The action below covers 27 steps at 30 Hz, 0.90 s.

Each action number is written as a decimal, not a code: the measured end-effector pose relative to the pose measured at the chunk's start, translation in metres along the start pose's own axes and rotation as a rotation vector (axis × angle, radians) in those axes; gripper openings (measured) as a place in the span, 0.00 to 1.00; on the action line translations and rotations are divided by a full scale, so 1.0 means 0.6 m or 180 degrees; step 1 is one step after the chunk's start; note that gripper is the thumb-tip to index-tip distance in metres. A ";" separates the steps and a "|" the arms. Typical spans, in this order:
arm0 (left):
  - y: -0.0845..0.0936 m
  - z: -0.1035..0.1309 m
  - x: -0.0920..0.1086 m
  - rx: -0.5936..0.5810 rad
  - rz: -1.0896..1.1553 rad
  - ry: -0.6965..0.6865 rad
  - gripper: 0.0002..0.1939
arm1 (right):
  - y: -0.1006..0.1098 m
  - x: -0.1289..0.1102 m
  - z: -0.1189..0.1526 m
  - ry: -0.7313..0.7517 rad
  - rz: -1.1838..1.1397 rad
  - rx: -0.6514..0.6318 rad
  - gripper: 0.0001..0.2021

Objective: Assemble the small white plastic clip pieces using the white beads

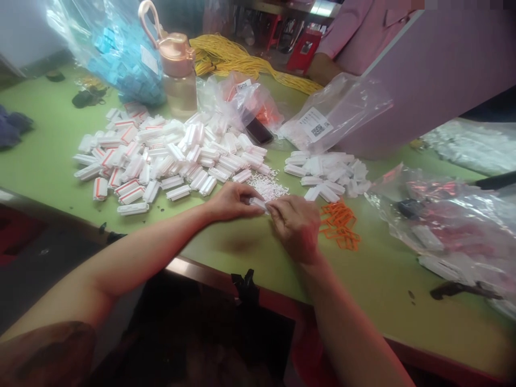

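Between my two hands is a small white plastic housing (258, 203), held just above the green table. My left hand (234, 202) is closed on its left end. The fingers of my right hand (296, 223) pinch at its right end; whether they also hold a tiny part is hidden. Right behind my fingertips lies a heap of tiny white pieces (269, 186). Orange rectangular frames (341, 224) are piled to the right of my right hand. Behind them sits a group of white plastic pieces (328, 173). A large pile of white housings (161, 156), some with orange strips, spreads to the left.
A bottle (179, 75) stands at the back beside a bag of blue parts (129, 70). Yellow cables (237, 59), a phone (259, 131) and a labelled clear bag (318, 123) lie behind the piles. More plastic bags (451, 215) cover the right side. Another person's sleeve (350, 35) shows across the table.
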<state>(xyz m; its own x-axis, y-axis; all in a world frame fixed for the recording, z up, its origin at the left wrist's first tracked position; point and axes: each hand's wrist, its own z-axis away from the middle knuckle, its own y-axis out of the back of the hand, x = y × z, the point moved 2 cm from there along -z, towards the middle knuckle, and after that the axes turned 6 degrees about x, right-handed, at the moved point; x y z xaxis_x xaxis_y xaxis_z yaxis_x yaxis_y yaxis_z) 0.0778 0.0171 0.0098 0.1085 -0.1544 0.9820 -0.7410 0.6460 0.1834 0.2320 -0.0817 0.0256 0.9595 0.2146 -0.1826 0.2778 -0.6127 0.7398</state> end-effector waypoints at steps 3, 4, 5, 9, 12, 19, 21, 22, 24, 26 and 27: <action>0.001 0.002 -0.003 0.0032 0.0146 0.0052 0.22 | 0.002 -0.001 0.001 -0.0018 -0.0232 0.0013 0.11; 0.001 0.002 -0.005 0.0035 0.0198 0.0073 0.23 | 0.002 0.000 0.001 -0.0027 -0.0309 0.0003 0.11; 0.001 0.001 -0.007 0.0039 0.0251 0.0099 0.23 | 0.002 0.000 0.001 -0.0041 -0.0369 -0.0015 0.11; 0.002 -0.004 -0.015 0.0092 0.0651 0.0201 0.24 | 0.002 0.007 0.002 -0.0374 -0.0760 0.0011 0.12; 0.007 -0.009 -0.014 0.0408 0.0916 0.0175 0.25 | 0.001 0.020 0.006 -0.0975 -0.1139 0.0211 0.14; 0.012 -0.013 -0.008 0.0853 0.0820 -0.0175 0.22 | -0.027 0.021 0.011 -0.0602 -0.0691 -0.0485 0.08; 0.011 -0.013 -0.009 0.0857 0.0728 -0.0189 0.22 | -0.032 0.018 0.008 -0.0467 -0.0393 -0.0570 0.08; 0.011 -0.013 -0.010 0.0852 0.0695 -0.0183 0.22 | -0.032 0.017 0.006 -0.0417 -0.0261 -0.0613 0.09; 0.010 -0.013 -0.011 0.0822 0.0665 -0.0155 0.22 | -0.030 0.018 0.005 -0.0369 -0.0152 -0.0723 0.08; 0.011 -0.013 -0.012 0.0791 0.0648 -0.0134 0.24 | -0.024 0.021 0.006 -0.0373 -0.0230 -0.0857 0.07; 0.011 -0.013 -0.012 0.0780 0.0634 -0.0130 0.24 | -0.020 0.023 0.007 -0.0383 -0.0259 -0.0916 0.07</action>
<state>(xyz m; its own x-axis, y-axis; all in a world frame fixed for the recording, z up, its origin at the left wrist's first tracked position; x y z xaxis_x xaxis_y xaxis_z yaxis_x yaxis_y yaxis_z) 0.0773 0.0285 0.0042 -0.0778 -0.0762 0.9941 -0.8831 0.4679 -0.0333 0.2422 -0.0747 0.0115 0.9381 0.1519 -0.3113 0.3457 -0.3532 0.8693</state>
